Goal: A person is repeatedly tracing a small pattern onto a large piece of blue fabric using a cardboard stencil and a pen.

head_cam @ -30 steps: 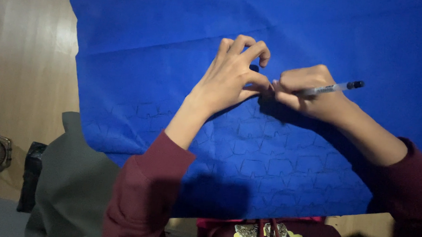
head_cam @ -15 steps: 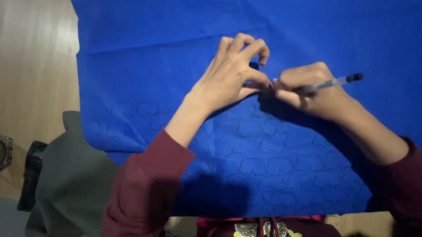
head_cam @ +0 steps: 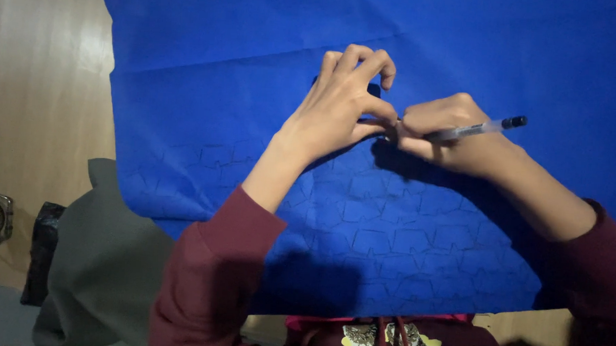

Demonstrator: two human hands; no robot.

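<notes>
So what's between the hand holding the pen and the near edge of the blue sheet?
In the head view, only the blue sheet itself lies between the right hand with the pen and its near edge, covered in rows of traced outlines, with the right forearm crossing above it.

Dim, warm indoor light. The hands (head_cam: 392, 121) cast dark shadows toward the viewer onto the blue sheet (head_cam: 222, 88). Focus is slightly soft, with the lower corners murky.

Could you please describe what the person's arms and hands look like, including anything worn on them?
Both arms wear dark red long sleeves, the left sleeve and the right sleeve pushed up to bare the forearms. The left hand and right hand are bare: no gloves, rings or watch visible.
</notes>
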